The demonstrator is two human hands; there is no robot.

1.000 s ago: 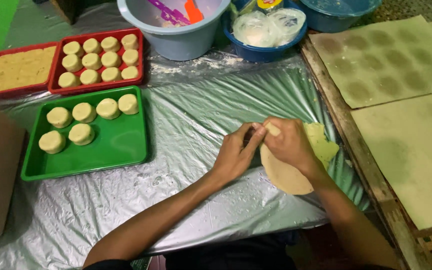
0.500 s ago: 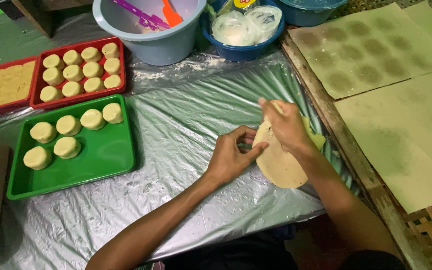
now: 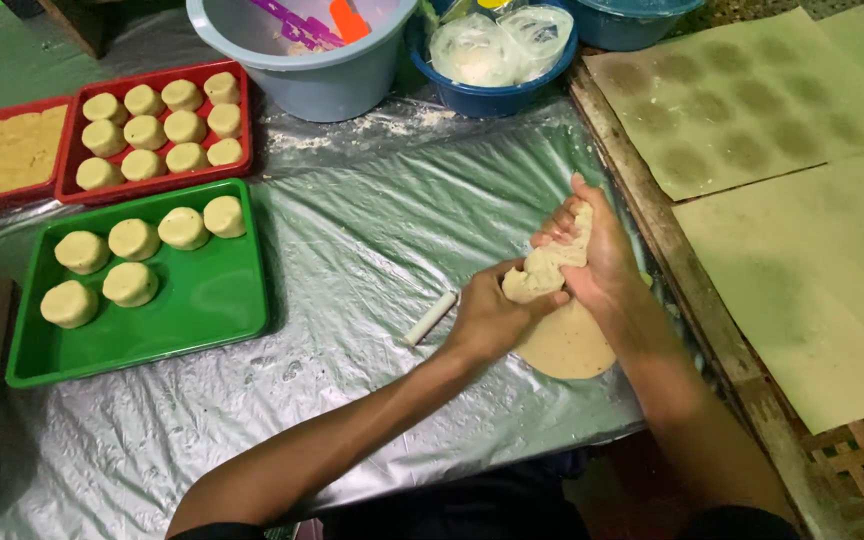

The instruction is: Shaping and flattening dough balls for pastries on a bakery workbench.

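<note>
Both hands on the dough (image 3: 552, 275) at the table's (image 3: 372, 250) right edge: right hand (image 3: 602, 265) grip clenched around the gathered part, left hand (image 3: 487, 320) pinching its lower end. Flat sheet part likely tears if pulled unevenly.

Pale beige dough (image 3: 552, 270), green tray (image 3: 202, 310), red tray (image 3: 242, 120), silvery plastic sheet (image 3: 372, 240), blue bowl (image 3: 492, 98)

A counter (image 3: 352, 260) covered in crinkled silvery plastic sheeting fills the view. Right of the counter, a wooden ledge (image 3: 672, 250) borders tan paper sheets (image 3: 812, 270) under soft, even light.
</note>
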